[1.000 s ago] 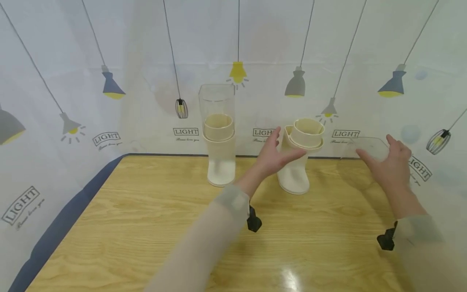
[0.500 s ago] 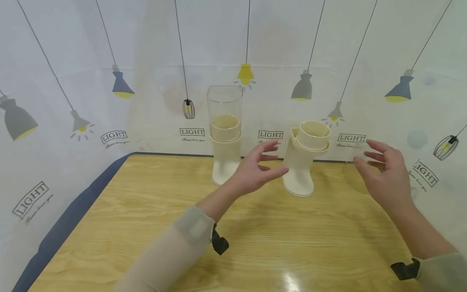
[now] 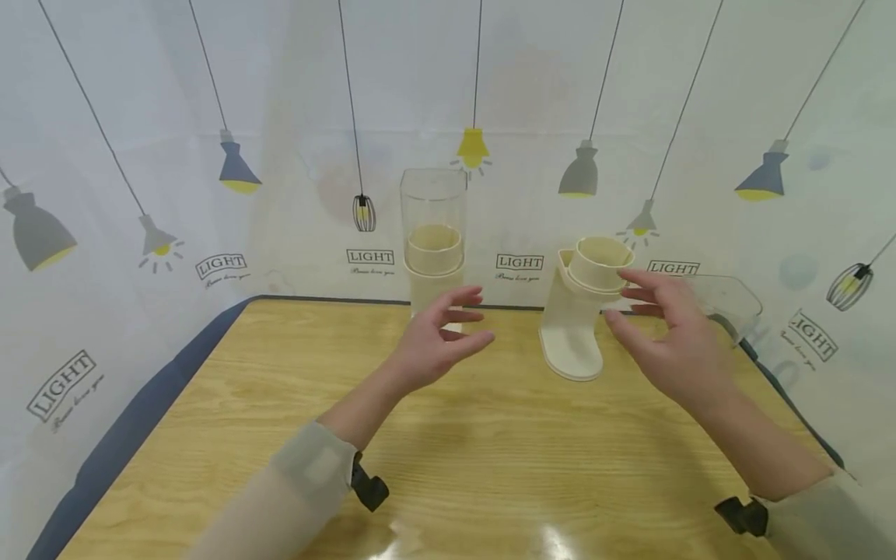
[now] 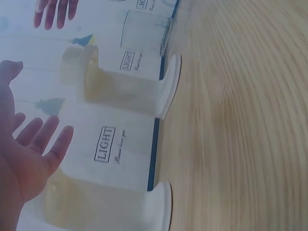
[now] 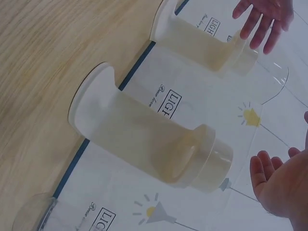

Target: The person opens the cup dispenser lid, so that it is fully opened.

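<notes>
Two cream stands with round collars are near the table's back edge. The left stand (image 3: 434, 253) bears a clear, open-topped container (image 3: 434, 190). No container sits on the right stand (image 3: 570, 327); its bare collar (image 5: 216, 166) shows in the right wrist view. To its right is another clear container (image 3: 728, 299), partly behind my right hand (image 3: 675, 346). That hand, fingers loosely bent, is nearest the right stand and holds nothing. My left hand (image 3: 434, 346), fingers spread and also holding nothing, hides the lower part of the left stand.
A wooden table (image 3: 448, 459) fills the lower view. Behind it hangs a white cloth (image 3: 294, 194) printed with lamps and lettering, with a dark blue border (image 3: 161, 373) along the table's edge. Black wrist devices (image 3: 369, 486) are worn at both sleeve cuffs.
My right hand has moved left, from the loose clear container to beside the right stand. The left hand has drawn away from the right stand, leftward and nearer me. Both stands remain in place.
</notes>
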A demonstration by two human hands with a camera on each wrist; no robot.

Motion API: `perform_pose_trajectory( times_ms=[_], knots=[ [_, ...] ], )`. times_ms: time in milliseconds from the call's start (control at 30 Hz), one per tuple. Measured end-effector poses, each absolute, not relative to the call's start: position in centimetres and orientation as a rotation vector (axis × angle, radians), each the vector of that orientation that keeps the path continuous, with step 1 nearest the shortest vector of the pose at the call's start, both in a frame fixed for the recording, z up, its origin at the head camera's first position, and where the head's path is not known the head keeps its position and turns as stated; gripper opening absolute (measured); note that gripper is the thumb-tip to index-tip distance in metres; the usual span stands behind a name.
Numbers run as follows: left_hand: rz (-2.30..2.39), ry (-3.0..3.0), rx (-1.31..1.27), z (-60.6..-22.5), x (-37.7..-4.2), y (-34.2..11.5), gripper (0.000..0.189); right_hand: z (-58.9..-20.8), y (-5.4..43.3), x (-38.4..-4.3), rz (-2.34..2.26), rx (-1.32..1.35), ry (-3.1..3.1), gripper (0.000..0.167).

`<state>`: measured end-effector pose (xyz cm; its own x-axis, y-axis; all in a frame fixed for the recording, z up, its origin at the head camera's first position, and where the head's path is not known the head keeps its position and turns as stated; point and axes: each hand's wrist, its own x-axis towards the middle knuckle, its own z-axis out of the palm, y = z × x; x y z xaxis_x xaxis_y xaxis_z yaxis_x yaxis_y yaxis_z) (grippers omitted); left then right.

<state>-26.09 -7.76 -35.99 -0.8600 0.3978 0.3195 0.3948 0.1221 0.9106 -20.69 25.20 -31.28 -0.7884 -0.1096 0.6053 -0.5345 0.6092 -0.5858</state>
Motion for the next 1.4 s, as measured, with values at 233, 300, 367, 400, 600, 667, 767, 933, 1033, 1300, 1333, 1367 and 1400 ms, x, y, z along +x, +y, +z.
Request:
perform_pose_trajectory(
  times_ms=[233,300,367,400,600,667,767,933,1033,1300,1333,1367,1400],
  knots=[
    [1.981,2.394,0.747,-35.9,-26.3,-11.4,0.064,-29.8,21.7,-21.9,1.092,0.616,-2.362,0.056],
    [1.996,2.425,0.737,-35.7,-26.6,-12.5,0.064,-29.2,20.8,-22.4,1.096,0.636,-2.378,0.055],
    [2.013,2.450,0.713,-35.5,-27.0,-13.4,0.064,-28.7,19.8,-23.0,1.102,0.655,-2.384,0.054],
    [2.020,2.460,0.700,-35.4,-27.2,-13.9,0.065,-28.4,19.4,-23.4,1.106,0.664,-2.383,0.053],
    [2.001,2.523,0.600,-35.4,-29.1,-16.1,0.070,-27.3,16.9,-25.4,1.135,0.676,-2.410,0.053],
    [1.982,2.550,0.573,-35.6,-30.0,-16.5,0.072,-27.0,16.3,-26.1,1.144,0.673,-2.431,0.054],
    [1.958,2.576,0.540,-35.9,-31.3,-17.0,0.076,-26.5,15.3,-27.2,1.148,0.674,-2.463,0.057],
    [1.926,2.588,0.471,-35.9,-33.1,-17.5,0.084,-25.5,13.7,-29.0,1.118,0.678,-2.506,0.059],
    [1.893,2.594,0.443,-35.8,-34.2,-17.5,0.090,-24.8,12.8,-30.0,1.120,0.670,-2.517,0.058],
    [1.766,2.582,0.434,-35.3,-36.5,-17.1,0.109,-23.9,11.1,-32.9,1.071,0.733,-2.502,0.054],
    [1.755,2.571,0.434,-35.2,-36.7,-17.0,0.110,-23.9,11.0,-33.3,1.057,0.748,-2.505,0.053],
    [1.738,2.564,0.437,-35.1,-37.0,-17.0,0.112,-23.8,10.8,-33.5,1.040,0.767,-2.510,0.052],
    [1.726,2.556,0.440,-34.9,-37.2,-16.9,0.113,-23.7,10.7,-33.8,1.020,0.785,-2.520,0.052]
  ],
)
